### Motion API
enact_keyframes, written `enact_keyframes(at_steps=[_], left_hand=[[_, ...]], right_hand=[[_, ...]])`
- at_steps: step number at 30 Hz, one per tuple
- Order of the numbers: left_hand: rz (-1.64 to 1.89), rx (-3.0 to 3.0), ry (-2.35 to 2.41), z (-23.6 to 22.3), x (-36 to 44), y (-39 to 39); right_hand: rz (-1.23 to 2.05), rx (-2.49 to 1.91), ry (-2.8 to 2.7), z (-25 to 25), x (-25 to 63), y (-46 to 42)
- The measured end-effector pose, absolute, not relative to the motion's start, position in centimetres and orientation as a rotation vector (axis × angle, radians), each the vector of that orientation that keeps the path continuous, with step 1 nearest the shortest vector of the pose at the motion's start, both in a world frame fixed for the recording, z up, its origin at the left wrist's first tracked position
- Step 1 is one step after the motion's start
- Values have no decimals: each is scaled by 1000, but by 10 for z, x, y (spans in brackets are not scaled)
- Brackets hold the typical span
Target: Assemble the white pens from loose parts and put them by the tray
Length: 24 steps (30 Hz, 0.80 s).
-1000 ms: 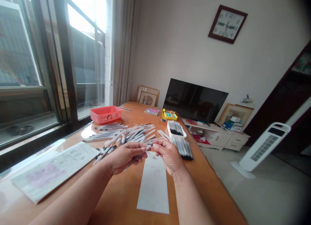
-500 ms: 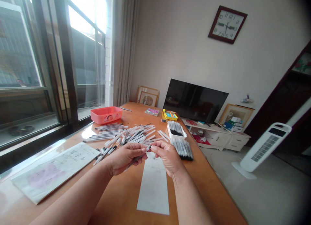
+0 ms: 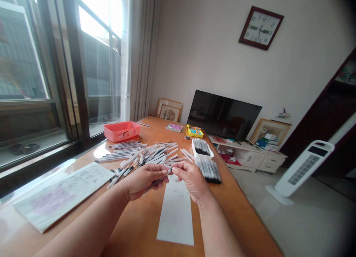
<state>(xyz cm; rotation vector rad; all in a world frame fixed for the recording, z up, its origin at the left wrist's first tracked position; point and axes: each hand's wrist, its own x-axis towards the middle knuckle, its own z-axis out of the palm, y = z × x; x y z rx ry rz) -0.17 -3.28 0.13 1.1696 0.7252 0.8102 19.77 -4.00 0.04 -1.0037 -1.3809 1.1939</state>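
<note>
My left hand [image 3: 147,178] is closed around a slim pen [image 3: 149,189], which slants from below the palm up to the fingertips. My right hand [image 3: 191,178] pinches at the pen's upper end, so the two sets of fingertips meet; the small part between them is mostly hidden. Below the hands lies a long white paper strip [image 3: 175,216]. Just beyond them spreads a loose heap of clear pens and barrels [image 3: 155,153], some with black ends. Close to my right hand, a row of black-tipped pens [image 3: 209,170] lies side by side.
A white tub [image 3: 204,155] holding pens stands at the table's right edge. Further left are a red plastic basket [image 3: 118,134] and a writing booklet [image 3: 63,194]. At the back lie a yellow box [image 3: 195,133] and a colourful booklet [image 3: 174,127].
The hands stay in nearly the same place. The fingertips have shifted slightly at the pen's upper end, and its dark tip shows less now.
</note>
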Motion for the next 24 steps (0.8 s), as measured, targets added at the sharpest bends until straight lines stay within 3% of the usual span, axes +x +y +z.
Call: enact_keyframes(at_steps=[17,24], left_hand=[[796,1237,752,0,0,-33],[807,1336,777,-1,1,-33]], right_hand=[[1229,-946,-1433,0,200,-42],[1006,-1091,-1567,-7,198,-37]])
